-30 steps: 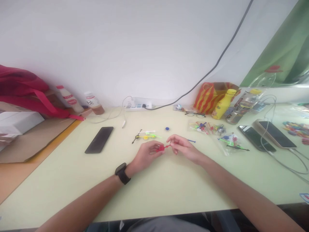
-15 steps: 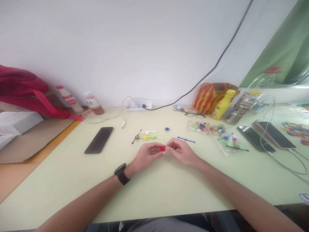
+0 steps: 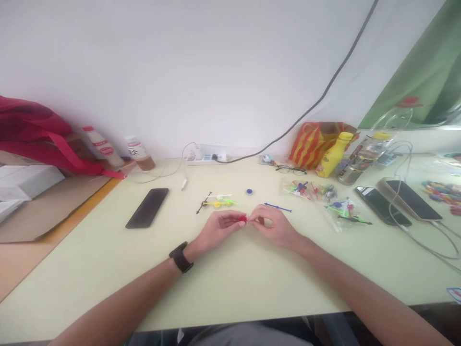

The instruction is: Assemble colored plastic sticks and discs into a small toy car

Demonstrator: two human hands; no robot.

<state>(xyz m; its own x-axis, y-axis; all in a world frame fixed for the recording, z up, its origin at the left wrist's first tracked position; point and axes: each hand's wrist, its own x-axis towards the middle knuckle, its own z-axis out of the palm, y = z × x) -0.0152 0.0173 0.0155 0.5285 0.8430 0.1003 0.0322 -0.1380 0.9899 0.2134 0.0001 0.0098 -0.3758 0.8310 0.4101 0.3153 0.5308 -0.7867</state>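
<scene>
A small red plastic piece is pinched between the thumb and fingers of my left hand, which is closed. Against its right side, my right hand is closed in a pinch, its fingertips hiding the piece's end. Just beyond my left hand lie yellow, black, white and green plastic arrows. A single blue arrow rests behind my right hand, and a small blue round cap sits farther back.
To the left lies a black phone. Clear bags of coloured arrows and two phones with cables are at right. Bottles, glasses, a striped bag and a power strip line the wall.
Both hands stay together at the red piece. It appears slightly turned, and the right hand's fingers have shifted a little, curling tighter at its side.
</scene>
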